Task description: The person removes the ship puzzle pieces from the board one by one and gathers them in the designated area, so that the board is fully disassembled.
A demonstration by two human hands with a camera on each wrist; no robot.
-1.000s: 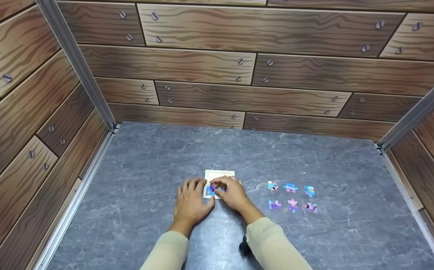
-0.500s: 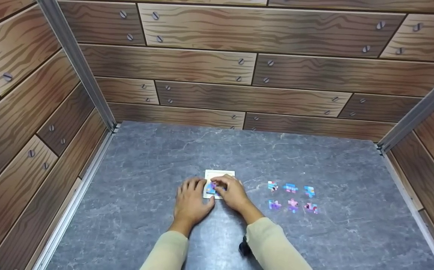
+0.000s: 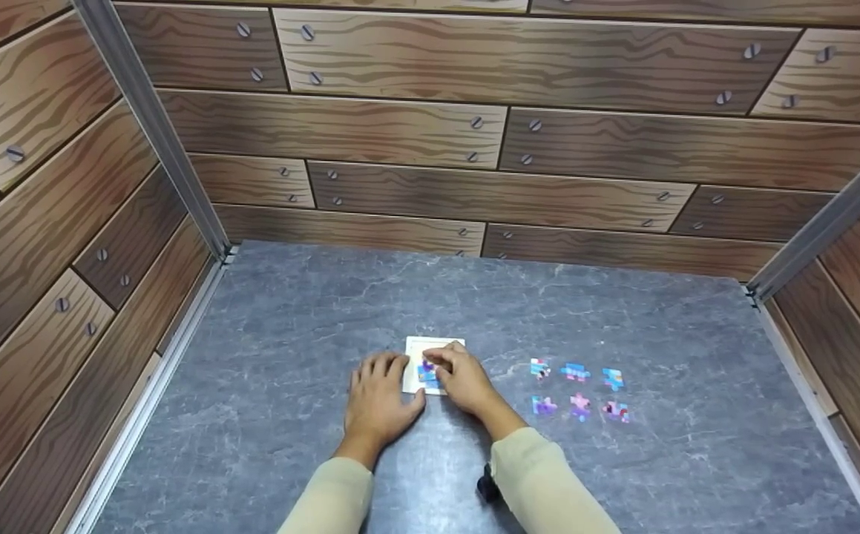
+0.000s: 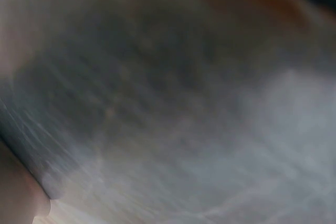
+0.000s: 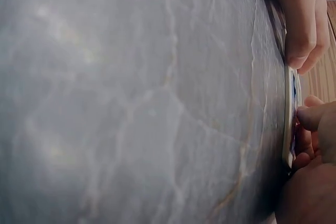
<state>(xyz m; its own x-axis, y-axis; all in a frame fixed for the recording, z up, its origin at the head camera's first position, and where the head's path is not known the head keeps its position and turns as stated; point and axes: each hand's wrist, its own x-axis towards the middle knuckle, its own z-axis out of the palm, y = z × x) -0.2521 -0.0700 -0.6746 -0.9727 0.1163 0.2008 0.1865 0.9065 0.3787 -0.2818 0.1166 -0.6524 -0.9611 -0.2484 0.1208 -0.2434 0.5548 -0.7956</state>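
A pale puzzle tray (image 3: pixel 415 345) lies on the grey table in front of me in the head view, a blue and purple jigsaw puzzle piece (image 3: pixel 427 373) in its lower part. My right hand (image 3: pixel 468 382) reaches over the tray from the right and pinches the piece between thumb and fingertips, which partly hide it. Spread flat, my left hand (image 3: pixel 379 400) rests along the tray's left side, thumb near its lower edge. In the right wrist view the tray (image 5: pixel 288 119) shows edge-on between both hands. Blur fills most of the left wrist view.
Right of the tray, several loose jigsaw pieces lie in two rows, among them a blue piece (image 3: pixel 576 371) and a pink piece (image 3: pixel 580 404). Wood-patterned walls (image 3: pixel 400 133) enclose the table at the back and sides. A small black object (image 3: pixel 487 486) is by the right sleeve.
My right hand has shifted slightly right, and the pinched jigsaw piece has moved right with it inside the tray. My left hand has stayed still.
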